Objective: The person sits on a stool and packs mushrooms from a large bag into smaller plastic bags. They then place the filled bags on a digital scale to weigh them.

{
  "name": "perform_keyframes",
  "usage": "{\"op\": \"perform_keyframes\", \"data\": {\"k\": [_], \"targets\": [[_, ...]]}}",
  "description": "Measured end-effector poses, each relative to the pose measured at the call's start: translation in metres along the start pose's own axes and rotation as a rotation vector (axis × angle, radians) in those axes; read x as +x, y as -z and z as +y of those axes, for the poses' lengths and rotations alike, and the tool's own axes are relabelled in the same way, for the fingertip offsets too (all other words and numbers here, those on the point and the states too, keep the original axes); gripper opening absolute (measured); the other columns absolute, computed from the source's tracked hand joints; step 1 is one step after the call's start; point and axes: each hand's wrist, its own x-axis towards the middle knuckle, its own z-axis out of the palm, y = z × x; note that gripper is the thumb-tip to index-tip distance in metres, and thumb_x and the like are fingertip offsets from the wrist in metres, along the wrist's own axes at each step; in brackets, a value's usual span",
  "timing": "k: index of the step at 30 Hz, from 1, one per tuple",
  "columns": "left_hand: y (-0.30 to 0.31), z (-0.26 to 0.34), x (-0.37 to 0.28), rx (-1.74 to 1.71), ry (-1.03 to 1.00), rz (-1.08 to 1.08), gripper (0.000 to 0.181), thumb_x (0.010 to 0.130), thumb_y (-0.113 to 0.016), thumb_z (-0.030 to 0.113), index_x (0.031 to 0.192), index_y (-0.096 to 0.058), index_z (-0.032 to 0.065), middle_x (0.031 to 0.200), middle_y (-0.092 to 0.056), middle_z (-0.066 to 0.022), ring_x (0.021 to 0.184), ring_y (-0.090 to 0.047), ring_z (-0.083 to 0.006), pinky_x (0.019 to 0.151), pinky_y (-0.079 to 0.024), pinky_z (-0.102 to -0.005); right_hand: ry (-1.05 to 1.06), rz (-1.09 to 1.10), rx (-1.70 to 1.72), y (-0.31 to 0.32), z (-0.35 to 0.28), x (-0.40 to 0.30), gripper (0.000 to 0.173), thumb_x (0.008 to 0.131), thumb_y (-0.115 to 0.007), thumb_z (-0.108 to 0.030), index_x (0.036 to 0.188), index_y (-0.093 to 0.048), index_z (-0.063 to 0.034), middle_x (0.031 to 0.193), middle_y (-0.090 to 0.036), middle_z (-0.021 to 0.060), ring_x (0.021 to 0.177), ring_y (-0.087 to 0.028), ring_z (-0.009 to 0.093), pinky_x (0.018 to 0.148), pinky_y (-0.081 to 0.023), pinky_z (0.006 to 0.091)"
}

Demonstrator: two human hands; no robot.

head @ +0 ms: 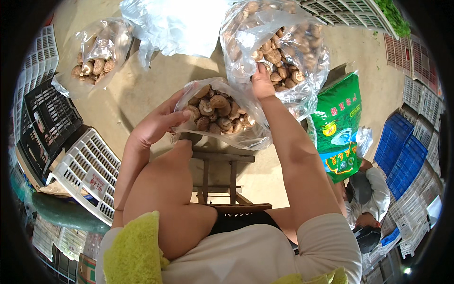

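Note:
My left hand point(161, 119) grips the left rim of a clear plastic bag point(255, 136), thumb on the near side. Brown shiitake mushrooms point(220, 110) fill this bag, whose mouth faces up towards me. My right hand point(263, 83) reaches to the opening of a larger clear plastic bag point(241, 49) beyond it. Its fingertips are among or just beside the shiitake mushrooms point(273, 56) there; whether they hold one is hidden.
A third bag of mushrooms point(95, 67) lies at the far left, near white plastic sheeting point(177, 28). A green printed sack point(337, 127) stands right. Crates point(88, 174) line the left, a winter melon point(67, 213) beside them. Another person point(369, 198) is at the right.

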Motion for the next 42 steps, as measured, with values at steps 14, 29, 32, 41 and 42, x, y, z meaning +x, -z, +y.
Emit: {"op": "perform_keyframes", "data": {"k": [14, 29, 32, 41, 42], "targets": [[0.0, 0.0, 0.0, -0.057, 0.018, 0.005, 0.068, 0.092, -0.054, 0.01, 0.154, -0.026, 0.0139, 0.074, -0.04, 0.0067, 0.06, -0.03, -0.0032, 0.053, -0.021, -0.0185, 0.013, -0.071, 0.09, 0.01, 0.0, 0.006, 0.067, 0.083, -0.066, -0.026, 0.144, -0.038, -0.0285, 0.125, -0.059, 0.018, 0.11, -0.06, 0.036, 0.091, -0.049, 0.0437], [0.001, 0.0, -0.003, -0.099, 0.018, 0.03, 0.07, 0.092, -0.056, 0.014, 0.155, -0.024, 0.0119, 0.074, -0.042, 0.0065, 0.061, -0.032, -0.0033, 0.054, -0.022, -0.0182, -0.21, 0.342, 1.48, 0.083, 0.006, -0.027, 0.056, 0.088, -0.068, -0.008, 0.138, -0.043, -0.0086, 0.119, -0.062, 0.0069, 0.105, -0.061, 0.017, 0.09, -0.052, 0.032], [0.003, -0.006, -0.003, -0.139, -0.015, 0.032, 0.07, 0.092, -0.057, 0.014, 0.154, -0.024, 0.011, 0.075, -0.043, 0.0063, 0.061, -0.033, -0.0035, 0.054, -0.022, -0.0184, -0.228, 0.011, 1.69, 0.105, 0.001, -0.087, 0.055, 0.09, -0.064, -0.01, 0.14, -0.042, -0.0114, 0.123, -0.06, 0.0066, 0.108, -0.061, 0.018, 0.092, -0.052, 0.0337], [0.008, -0.008, -0.009, -0.112, -0.007, 0.003, 0.072, 0.089, -0.055, 0.011, 0.155, -0.025, 0.0123, 0.075, -0.041, 0.0068, 0.061, -0.031, -0.0037, 0.054, -0.022, -0.018, -0.275, -0.395, 0.67, 0.077, -0.068, -0.111, 0.045, 0.094, -0.064, -0.026, 0.133, -0.053, -0.0075, 0.127, -0.057, 0.0203, 0.116, -0.057, 0.027, 0.1, -0.045, 0.0353], [0.008, -0.007, -0.009, -0.123, 0.0, 0.013, 0.072, 0.09, -0.055, 0.011, 0.155, -0.025, 0.0126, 0.075, -0.04, 0.0069, 0.061, -0.03, -0.0037, 0.054, -0.021, -0.0181, -0.394, -0.377, 0.86, 0.091, -0.063, -0.1, 0.042, 0.093, -0.065, -0.026, 0.129, -0.055, -0.0064, 0.124, -0.059, 0.0206, 0.115, -0.057, 0.027, 0.099, -0.045, 0.0364]]}}
